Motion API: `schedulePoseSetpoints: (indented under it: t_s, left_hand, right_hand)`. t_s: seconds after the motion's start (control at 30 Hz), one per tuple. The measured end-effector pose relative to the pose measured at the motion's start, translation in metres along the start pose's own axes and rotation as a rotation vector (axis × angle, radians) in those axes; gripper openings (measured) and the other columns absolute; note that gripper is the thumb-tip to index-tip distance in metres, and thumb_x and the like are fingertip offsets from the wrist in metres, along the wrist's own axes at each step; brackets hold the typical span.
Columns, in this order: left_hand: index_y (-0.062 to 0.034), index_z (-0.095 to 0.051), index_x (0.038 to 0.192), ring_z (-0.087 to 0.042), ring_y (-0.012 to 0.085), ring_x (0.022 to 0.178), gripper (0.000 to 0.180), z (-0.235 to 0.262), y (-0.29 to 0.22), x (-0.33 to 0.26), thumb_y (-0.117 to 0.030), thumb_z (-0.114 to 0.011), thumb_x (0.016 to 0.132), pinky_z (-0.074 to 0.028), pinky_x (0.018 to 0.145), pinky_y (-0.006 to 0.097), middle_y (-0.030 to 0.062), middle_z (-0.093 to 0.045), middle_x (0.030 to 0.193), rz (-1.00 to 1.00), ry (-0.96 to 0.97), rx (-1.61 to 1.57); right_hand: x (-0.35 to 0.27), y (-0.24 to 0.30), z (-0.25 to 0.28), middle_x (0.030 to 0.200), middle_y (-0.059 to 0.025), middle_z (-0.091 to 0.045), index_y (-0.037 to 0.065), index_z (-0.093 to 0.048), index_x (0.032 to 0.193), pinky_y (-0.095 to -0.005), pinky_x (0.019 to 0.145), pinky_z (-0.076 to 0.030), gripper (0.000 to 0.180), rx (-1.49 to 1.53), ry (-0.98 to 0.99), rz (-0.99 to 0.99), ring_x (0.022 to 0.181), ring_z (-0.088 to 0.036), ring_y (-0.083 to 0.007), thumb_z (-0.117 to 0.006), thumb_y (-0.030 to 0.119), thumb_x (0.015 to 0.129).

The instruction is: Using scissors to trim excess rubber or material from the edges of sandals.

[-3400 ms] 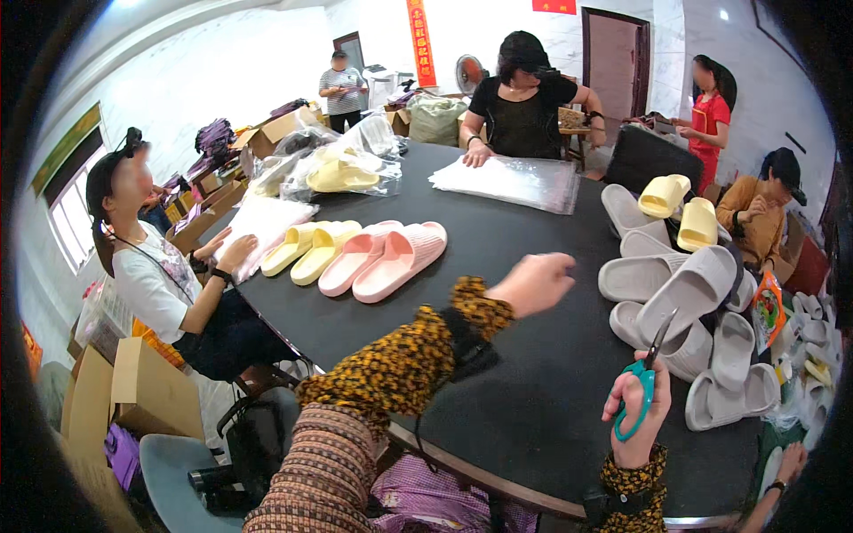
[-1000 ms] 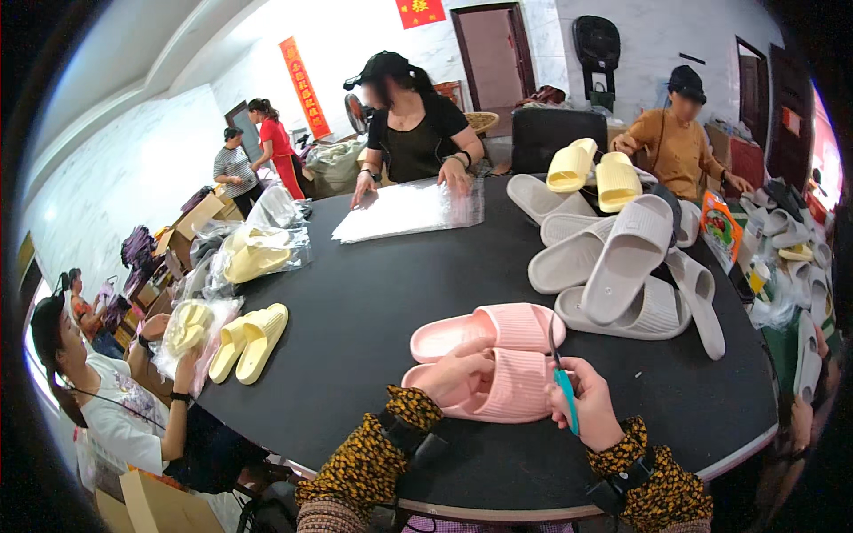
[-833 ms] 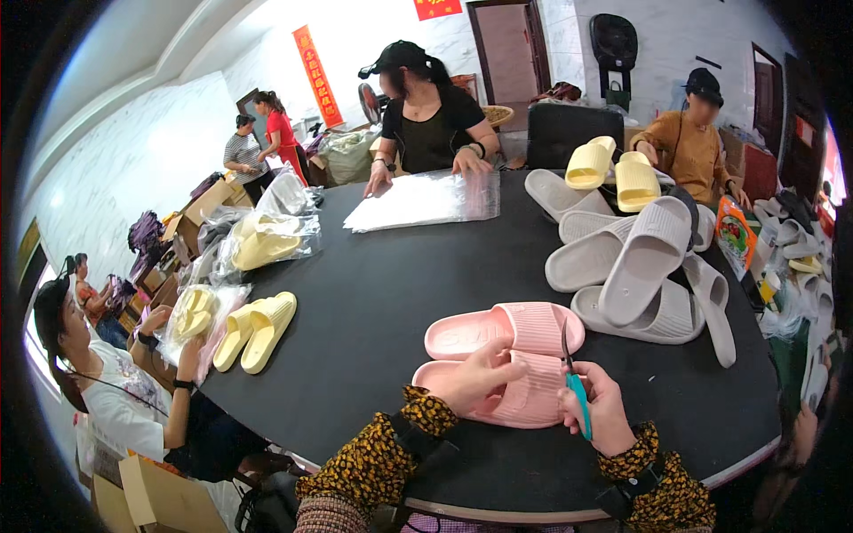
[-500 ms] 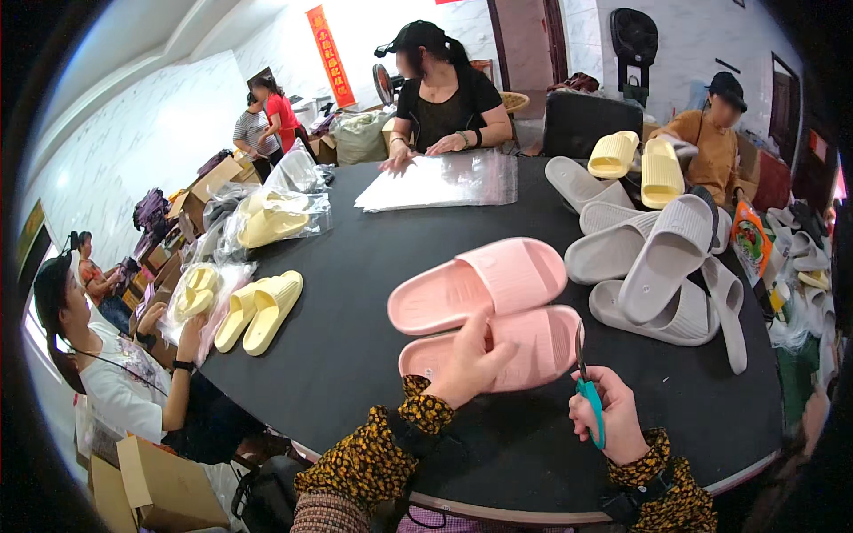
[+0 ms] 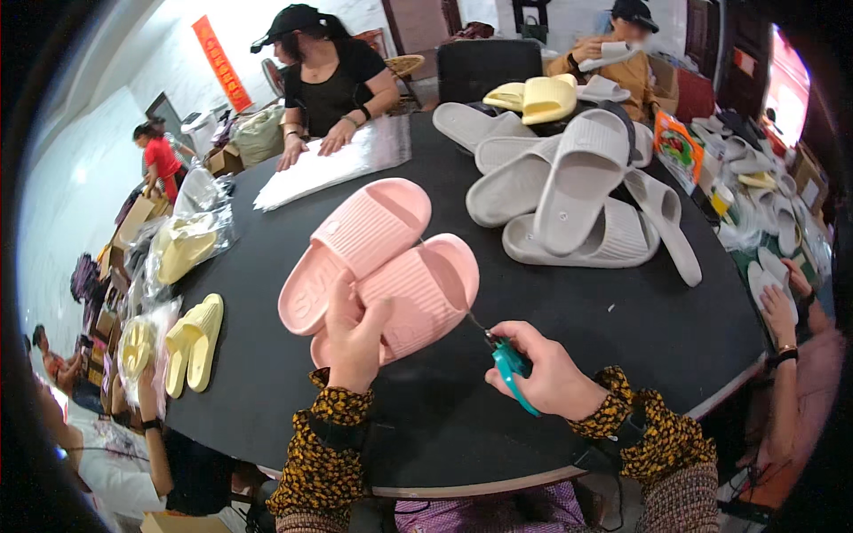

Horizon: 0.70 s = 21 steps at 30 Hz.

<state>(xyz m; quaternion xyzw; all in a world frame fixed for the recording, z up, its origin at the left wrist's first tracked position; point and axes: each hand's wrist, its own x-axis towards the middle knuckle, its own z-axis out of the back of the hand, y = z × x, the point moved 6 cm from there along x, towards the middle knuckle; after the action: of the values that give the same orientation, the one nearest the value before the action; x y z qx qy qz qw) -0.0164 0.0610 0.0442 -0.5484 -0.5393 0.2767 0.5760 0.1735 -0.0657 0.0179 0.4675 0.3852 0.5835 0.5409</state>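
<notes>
My left hand (image 5: 354, 342) is closed on the near one of two pink slippers, its thumb lying over the sole side. This near slipper (image 5: 418, 293) overlaps the edge of the far slipper (image 5: 369, 226), and both sit tilted over the black table. In my right hand (image 5: 560, 373) is a pair of small scissors (image 5: 508, 375) with teal handles, gripped in closed fingers. The dark blades point at the strap edge of the near slipper; whether they touch it I cannot tell.
Grey slippers (image 5: 577, 182) pile up at the far right of the black table (image 5: 426, 435), with yellow slippers (image 5: 548, 98) on top. Clear plastic bags (image 5: 342, 164) lie under a co-worker's hands at the back. A yellow pair (image 5: 194, 342) stands at left. Other people work around the table.
The view has swung right. The pink slippers have turned, toe ends angled up, and the scissors have come to the near slipper's strap edge. A co-worker at back right now holds up a grey slipper.
</notes>
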Motion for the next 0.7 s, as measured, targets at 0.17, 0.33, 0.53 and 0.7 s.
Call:
schedulePoseSetpoints:
  t_s: [0.17, 0.33, 0.53, 0.7]
  left_hand:
    - [0.0064, -0.023, 0.138, -0.050, 0.0220, 0.115, 0.061, -0.003, -0.002, -0.004, 0.004, -0.051, 0.084, -0.040, 0.096, 0.031, 0.0199, -0.048, 0.128, 0.021, 0.020, -0.004]
    - [0.0060, -0.023, 0.139, -0.050, 0.0226, 0.116, 0.061, -0.011, -0.001, -0.012, 0.005, -0.051, 0.084, -0.039, 0.097, 0.032, 0.0208, -0.046, 0.129, 0.004, 0.041, 0.064]
    - [0.0055, -0.026, 0.137, -0.049, 0.0221, 0.116, 0.060, -0.022, -0.009, -0.017, 0.008, -0.051, 0.082, -0.040, 0.096, 0.031, 0.0192, -0.047, 0.127, -0.001, 0.110, 0.136]
    - [0.0050, -0.029, 0.135, -0.051, 0.0218, 0.115, 0.058, -0.027, -0.010, -0.019, 0.009, -0.051, 0.082, -0.041, 0.096, 0.031, 0.0177, -0.049, 0.125, -0.007, 0.139, 0.159]
  right_hand:
    - [-0.003, 0.004, 0.002, 0.076, -0.0115, -0.061, 0.001, -0.047, 0.115, -0.0318, 0.063, -0.049, 0.047, -0.134, -0.001, 0.076, 0.067, -0.061, -0.0173, -0.071, 0.020, 0.079]
    - [-0.004, 0.002, 0.000, 0.078, -0.0147, -0.063, 0.000, -0.048, 0.113, -0.0340, 0.064, -0.050, 0.046, -0.115, 0.006, 0.034, 0.069, -0.064, -0.0218, -0.071, 0.020, 0.079]
    - [-0.004, 0.002, 0.001, 0.079, -0.0168, -0.064, 0.000, -0.048, 0.113, -0.0354, 0.065, -0.050, 0.045, -0.099, 0.003, 0.019, 0.071, -0.065, -0.0249, -0.070, 0.019, 0.079]
    - [-0.003, 0.004, 0.003, 0.080, -0.0183, -0.063, -0.001, -0.047, 0.114, -0.0359, 0.067, -0.050, 0.045, -0.129, -0.021, 0.065, 0.073, -0.065, -0.0280, -0.070, 0.018, 0.079]
